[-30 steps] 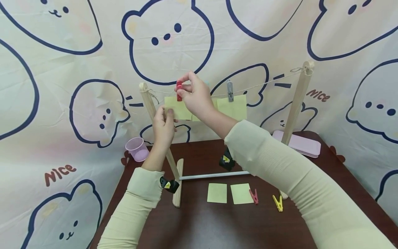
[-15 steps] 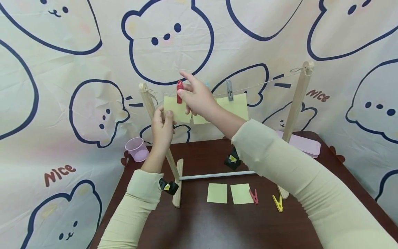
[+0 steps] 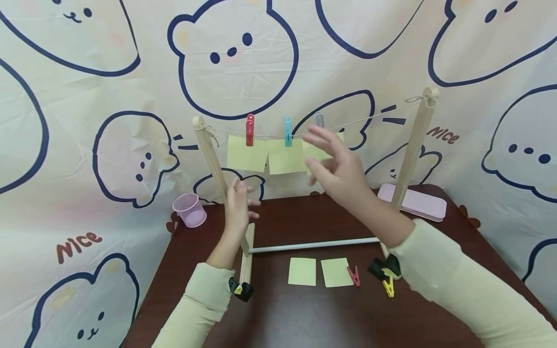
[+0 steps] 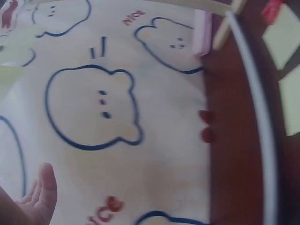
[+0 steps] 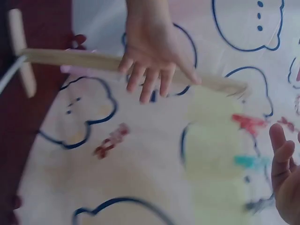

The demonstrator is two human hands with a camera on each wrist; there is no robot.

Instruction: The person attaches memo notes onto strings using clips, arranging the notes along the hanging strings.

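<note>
A string (image 3: 365, 118) runs between two wooden posts. Three pale yellow paper squares hang from it: the left one (image 3: 245, 159) under a red clothespin (image 3: 250, 130), the middle one (image 3: 286, 163) under a blue clothespin (image 3: 287, 131), the right one under a grey clothespin (image 3: 319, 119). My right hand (image 3: 344, 174) hovers in front of the right square, partly hiding it, fingers loosely extended and holding nothing. Below the left square, beside the left post (image 3: 211, 154), is my left hand (image 3: 237, 208); the right wrist view shows this left hand (image 5: 152, 47) empty with spread fingers.
On the brown table lie two more yellow squares, the left (image 3: 302, 271) and the right (image 3: 336, 272), a red clothespin (image 3: 354, 276) touching the latter, and a yellow clothespin (image 3: 388, 287). A white crossbar (image 3: 313, 245), purple cup (image 3: 189, 210) and pink case (image 3: 419, 203) stand farther back.
My right hand has let go of the red clothespin, which stays on the string, and moved right. My left hand has released the left square and dropped lower.
</note>
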